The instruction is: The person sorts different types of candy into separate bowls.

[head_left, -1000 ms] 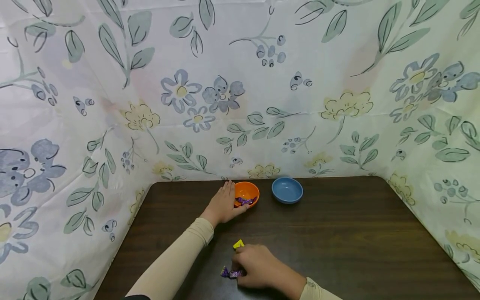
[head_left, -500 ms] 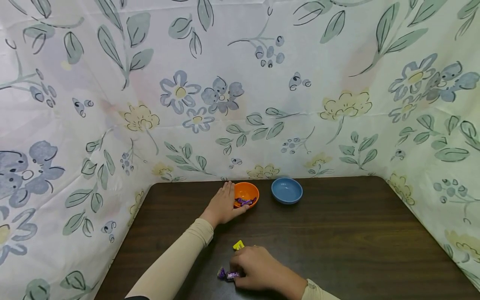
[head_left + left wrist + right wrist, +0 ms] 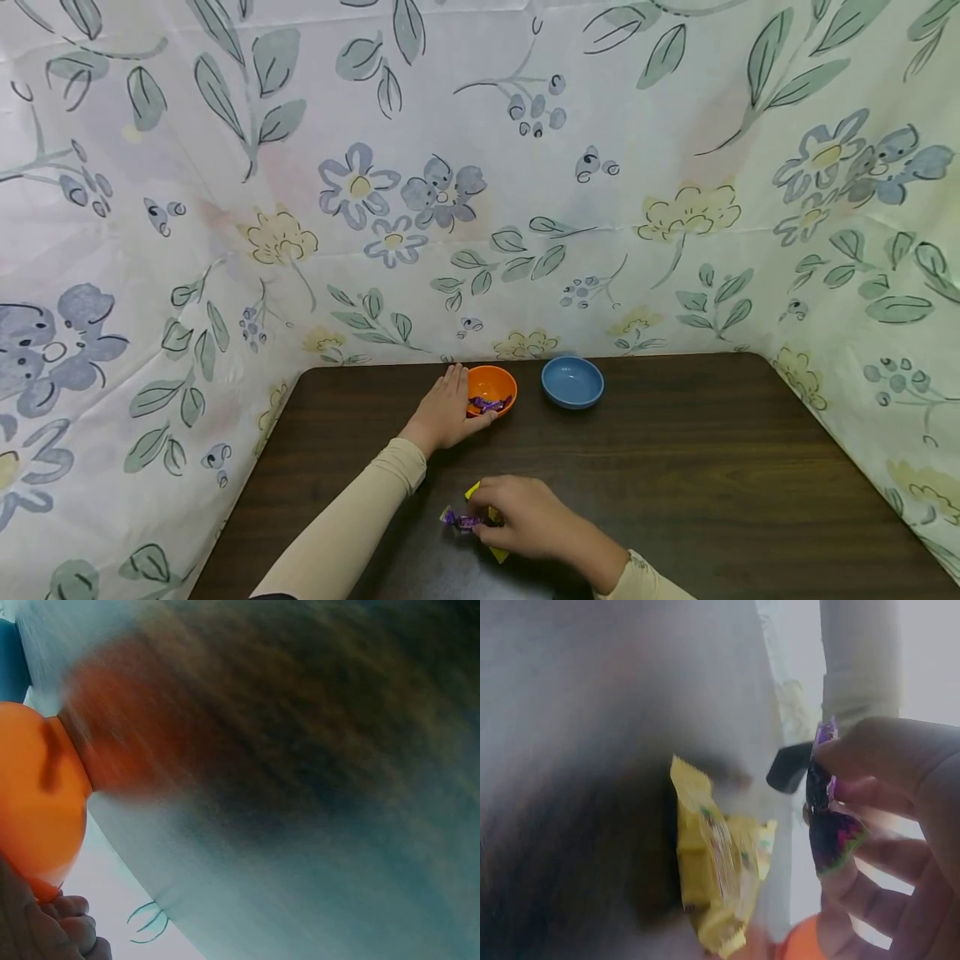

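Note:
My right hand (image 3: 528, 517) pinches a purple-wrapped candy (image 3: 461, 522) by one end, with thumb and fingertips. In the right wrist view that candy (image 3: 821, 799) is held above the table, its twisted wrapper end showing. Yellow-wrapped candies (image 3: 720, 877) lie on the table below, partly covered by the hand in the head view. My left hand (image 3: 444, 412) rests against the left side of an orange bowl (image 3: 495, 380), fingers straight along it and thumb at its front. Inside the bowl are purple-wrapped candies (image 3: 489, 405).
A blue bowl (image 3: 572, 379) stands just right of the orange one, near the back edge of the dark wooden table (image 3: 675, 467). A floral cloth (image 3: 525, 208) hangs behind the table and along both sides.
My right hand has lifted the purple candy off the table and moved slightly away from me, uncovering more yellow wrapper beneath. The left hand stays at the orange bowl.

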Available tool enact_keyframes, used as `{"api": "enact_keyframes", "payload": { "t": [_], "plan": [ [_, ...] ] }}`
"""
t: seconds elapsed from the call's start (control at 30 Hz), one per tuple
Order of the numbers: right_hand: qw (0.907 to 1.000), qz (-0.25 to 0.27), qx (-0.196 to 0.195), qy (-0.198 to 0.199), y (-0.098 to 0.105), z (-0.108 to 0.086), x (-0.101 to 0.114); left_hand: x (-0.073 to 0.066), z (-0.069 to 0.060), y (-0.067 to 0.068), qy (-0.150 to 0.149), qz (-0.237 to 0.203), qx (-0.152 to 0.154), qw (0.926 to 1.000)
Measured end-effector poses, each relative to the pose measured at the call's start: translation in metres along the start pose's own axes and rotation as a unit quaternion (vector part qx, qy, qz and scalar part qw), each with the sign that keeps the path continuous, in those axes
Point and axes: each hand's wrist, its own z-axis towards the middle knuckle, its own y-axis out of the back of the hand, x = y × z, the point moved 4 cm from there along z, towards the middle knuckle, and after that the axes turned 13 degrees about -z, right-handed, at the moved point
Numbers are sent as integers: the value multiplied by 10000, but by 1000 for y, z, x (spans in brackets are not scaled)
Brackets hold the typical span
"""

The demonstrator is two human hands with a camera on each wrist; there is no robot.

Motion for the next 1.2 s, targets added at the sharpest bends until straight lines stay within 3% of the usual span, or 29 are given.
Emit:
{"api": "enact_keyframes", "payload": {
  "t": [0.23, 0.67, 0.8, 1.0, 1.2],
  "plan": [
    [9988, 340, -250, -258, 13, -3, -16, 0, -1, 0, 11, -32, 2, 10000],
    [9902, 339, -1018, -894, 25, -9, -61, 1, 1, -2, 115, -10, 79, 9999],
    [9812, 356, -1432, -1241, 29, -11, -77, 0, 2, -2, 75, 37, 29, 10000],
    [9592, 302, -2022, -1952, 35, -8, -99, 0, 2, -1, 62, 56, -11, 10000],
    [9444, 312, -2237, -2389, 36, 7, -114, 2, 3, -3, 103, 112, 26, 9999]
  ]
}}
